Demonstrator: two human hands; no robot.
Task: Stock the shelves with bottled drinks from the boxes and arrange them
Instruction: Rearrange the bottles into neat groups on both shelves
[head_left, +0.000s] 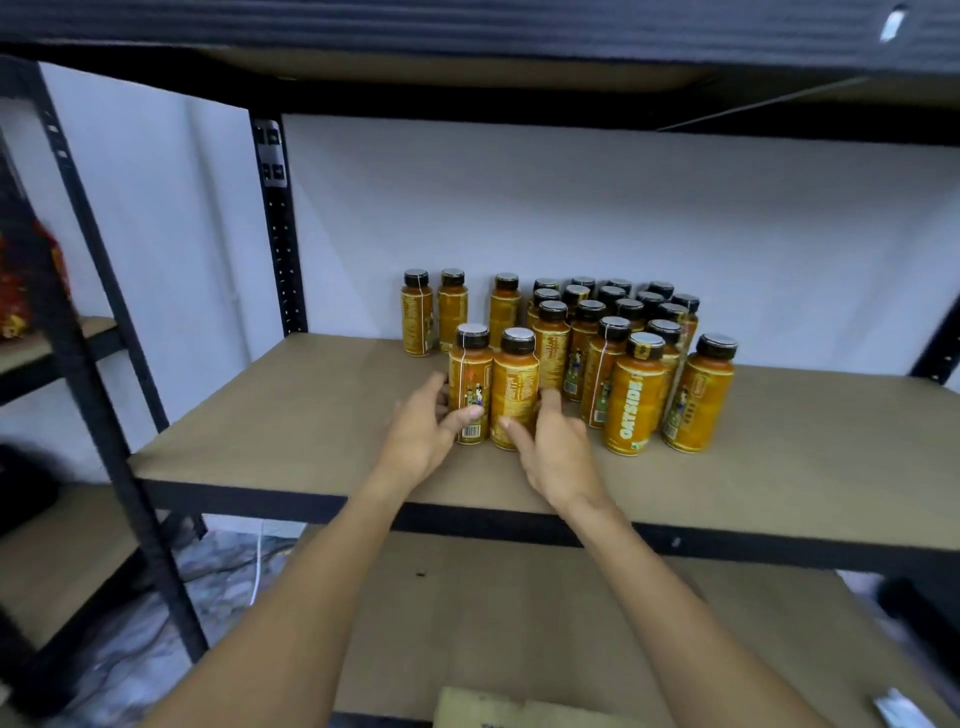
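Observation:
Two orange bottles with black caps stand side by side near the front of the brown shelf board (291, 415). My left hand (428, 431) wraps around the base of the left bottle (470, 379), thumb across its barcode. My right hand (553, 447) grips the base of the right bottle (514, 384), with a finger across its front. Behind and to the right stands a dense cluster of several identical bottles (618, 353). Three more bottles (452, 306) line the back wall to the left of the cluster.
Black metal uprights (278, 234) frame the shelf, and another board sits close overhead. A lower shelf board (519, 613) lies below, with a cardboard box edge (498, 709) at the bottom. A neighbouring rack at the left holds a red packet (21, 280).

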